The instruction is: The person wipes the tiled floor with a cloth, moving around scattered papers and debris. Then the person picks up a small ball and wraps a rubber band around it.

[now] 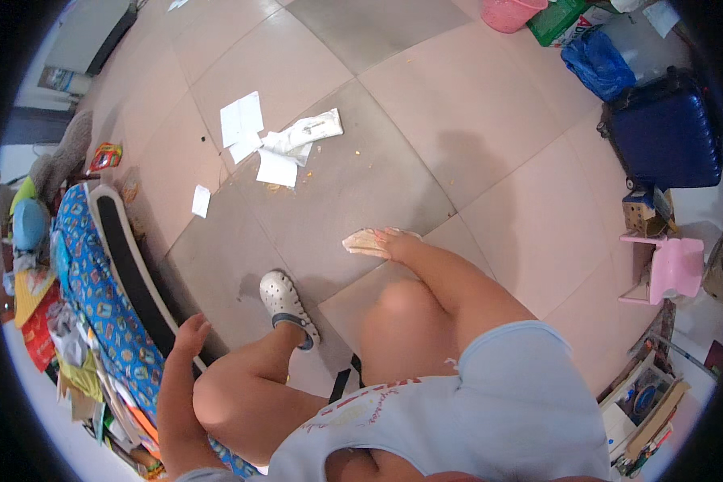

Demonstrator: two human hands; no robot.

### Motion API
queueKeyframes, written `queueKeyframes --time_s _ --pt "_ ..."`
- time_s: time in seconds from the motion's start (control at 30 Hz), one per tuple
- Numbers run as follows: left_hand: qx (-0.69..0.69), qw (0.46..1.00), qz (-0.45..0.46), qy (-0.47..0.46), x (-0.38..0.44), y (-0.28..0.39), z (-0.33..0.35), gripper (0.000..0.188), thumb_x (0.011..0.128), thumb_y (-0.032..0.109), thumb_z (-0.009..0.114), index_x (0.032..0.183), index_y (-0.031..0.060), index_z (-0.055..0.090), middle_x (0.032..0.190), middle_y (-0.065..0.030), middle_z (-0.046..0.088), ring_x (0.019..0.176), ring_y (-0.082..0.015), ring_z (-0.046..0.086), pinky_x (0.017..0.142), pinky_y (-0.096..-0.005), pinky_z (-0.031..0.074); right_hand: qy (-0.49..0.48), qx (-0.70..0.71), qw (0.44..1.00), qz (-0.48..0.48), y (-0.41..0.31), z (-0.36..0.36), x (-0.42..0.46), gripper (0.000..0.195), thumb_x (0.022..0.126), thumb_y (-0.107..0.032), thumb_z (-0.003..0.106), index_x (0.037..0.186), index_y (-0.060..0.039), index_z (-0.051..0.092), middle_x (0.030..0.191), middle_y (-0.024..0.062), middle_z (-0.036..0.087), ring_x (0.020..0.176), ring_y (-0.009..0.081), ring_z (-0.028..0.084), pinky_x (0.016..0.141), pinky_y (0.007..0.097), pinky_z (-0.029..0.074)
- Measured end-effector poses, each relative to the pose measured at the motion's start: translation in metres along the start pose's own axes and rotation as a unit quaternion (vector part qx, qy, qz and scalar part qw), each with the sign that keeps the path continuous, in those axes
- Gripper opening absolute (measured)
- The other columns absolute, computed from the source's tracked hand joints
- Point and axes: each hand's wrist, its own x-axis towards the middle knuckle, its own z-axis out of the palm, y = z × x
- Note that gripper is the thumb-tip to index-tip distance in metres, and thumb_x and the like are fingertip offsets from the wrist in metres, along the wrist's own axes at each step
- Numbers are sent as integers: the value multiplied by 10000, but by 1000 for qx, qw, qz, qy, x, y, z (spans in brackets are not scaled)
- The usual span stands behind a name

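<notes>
Under the fingers of my right hand [394, 242] a pale crumpled cloth or tissue [361, 242] is pressed against the tiled floor [313, 235]. My left hand [193, 335] hangs by the edge of the bed or bench on the left, with nothing visible in it; its fingers look bent and slightly apart. Ahead of me lie white paper sheets [241, 119] and a crumpled white wrapper [306, 129], overlapping in part. Small yellow crumbs [309, 175] are scattered beside them. A separate small paper piece [200, 201] lies further left.
A white clog [283, 301] is on my foot. Along the left runs a blue patterned mattress [105, 289]; a red packet [106, 156] lies on the floor beyond. At right stand a dark blue suitcase [666, 135], a pink plastic stool [675, 268], a blue bag [599, 65] and a pink bucket [511, 13].
</notes>
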Motion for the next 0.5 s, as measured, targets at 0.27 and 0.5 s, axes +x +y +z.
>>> queueKeyframes --time_s 0.27,0.5 --pt "-56 990 111 -72 214 55 95 565 872 305 661 1349 43 507 1273 -199 587 1157 -311 589 969 -396 471 87 347 913 196 7 -98 -77 442 953 -249 522 1374 -119 484 1389 131 514 1290 287 476 1077 371 381" --pt "1 998 69 12 306 9 75 923 763 317 801 1445 -26 282 1427 -250 367 1307 -371 414 1073 -412 381 545 180 574 584 112 16 -168 503 876 -71 593 1364 -176 537 1350 137 495 1206 267 514 1053 355 380"
